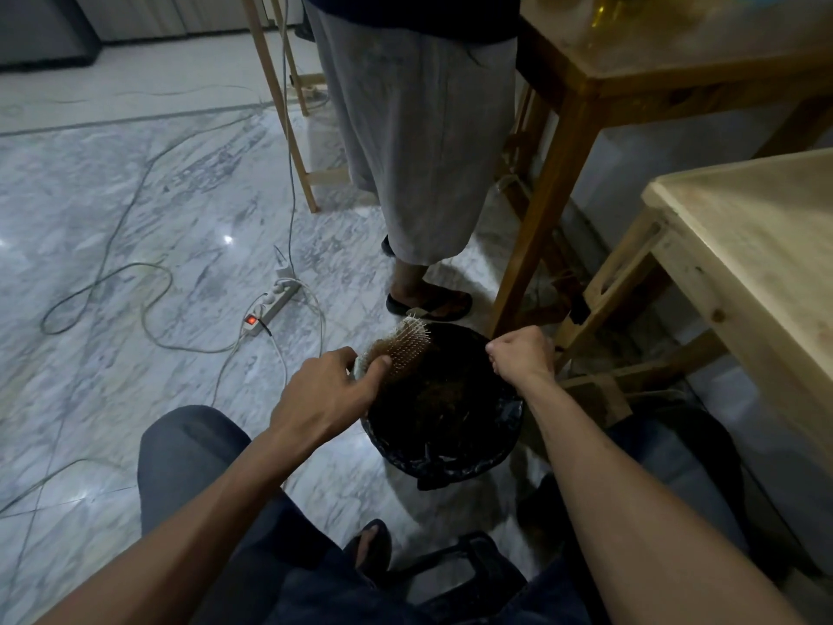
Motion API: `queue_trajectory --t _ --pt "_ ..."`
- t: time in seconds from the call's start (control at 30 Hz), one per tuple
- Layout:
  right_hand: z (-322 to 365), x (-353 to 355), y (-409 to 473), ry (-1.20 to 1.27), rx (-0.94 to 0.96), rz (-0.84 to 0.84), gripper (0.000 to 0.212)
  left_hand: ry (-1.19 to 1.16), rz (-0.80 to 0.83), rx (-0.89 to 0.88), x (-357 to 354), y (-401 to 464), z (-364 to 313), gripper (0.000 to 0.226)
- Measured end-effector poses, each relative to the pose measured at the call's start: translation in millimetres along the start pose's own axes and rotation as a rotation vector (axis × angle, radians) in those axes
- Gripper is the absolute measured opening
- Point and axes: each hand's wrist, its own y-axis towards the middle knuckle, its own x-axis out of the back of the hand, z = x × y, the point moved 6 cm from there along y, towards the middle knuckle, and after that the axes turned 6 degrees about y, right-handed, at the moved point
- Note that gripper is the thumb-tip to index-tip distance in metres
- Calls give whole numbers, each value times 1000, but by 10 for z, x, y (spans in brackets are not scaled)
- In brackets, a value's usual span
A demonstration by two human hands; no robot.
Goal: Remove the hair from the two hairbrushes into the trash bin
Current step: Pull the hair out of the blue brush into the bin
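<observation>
Both forearms stretched forward and down from the near edge, meeting over the trash bin (444,448) on the marble floor (135,196). Left hand (327,390) angled in from the left, knuckles up, fingers wrapped round the near end of the hairbrush (396,349), thumb pressed against the bristle pad. Brush tilted up and away over the bin's far-left rim, bristles facing right, a matted tuft of brownish hair (383,346) clinging on near the thumb. Only one brush in view, no sign of the second here. Right hand (523,356) hovering over the bin's far-right rim, curled tight into a loose fist, fingertips pinched together; can't tell if any strands are caught in there, too dark and too small. One bin, lined with a black bag (509,415), with a brownish clump of hair lying inside. Two wooden tables on the right: one pale tabletop (762,245) close by, one darker table (653,51) further back, plus wooden legs further left. One power strip (270,306) with a lit red switch on the floor to the left, cables trailing off it. A second person standing just past the bin, grey shorts and one sandalled foot (428,304) near the far rim. Own knees in dark trousers either side of the bin.
</observation>
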Motion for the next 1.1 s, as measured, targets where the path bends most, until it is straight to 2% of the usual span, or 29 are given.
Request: queue_trajectory --t 0.03,0.1,0.2,0.23,0.3,0.37,0.4,0.57,0.7,0.87,0.97,1.1 --pt "3 -16 -14 -32 11 24 20 11 -4 5 2 1 -2 59" --pt "61 -124 -111 -40 18 209 20 35 4 4 -13 7 -20 59" --pt "203 -293 -332 57 44 605 65 45 29 -30 -71 4 -100 55" --pt "240 -341 -384 153 41 703 70 42 32 -37 -86 3 -126 53" --pt "296 -370 -464 340 27 800 50 44 32 -42 -107 3 -168 52" --pt "327 -339 -460 408 76 722 24 46 26 -40 -109 6 -181 53" --pt "316 -315 -411 408 97 633 19 43 23 -39 -101 9 -179 53" --pt "207 -342 -243 405 -7 275 16 47 39 -53 -90 1 -230 54" --pt "324 -365 -167 243 -30 117 18 115 68 -57 -65 63 -261 55" --pt "531 -369 -123 9 75 24 24 114 66 -45 -25 140 -201 57" --pt "485 -400 -133 27 55 64 29 110 80 -17 -37 162 -128 59" --pt "245 -339 -59 131 -49 28 24 33 146 -27 -126 117 -100 61"
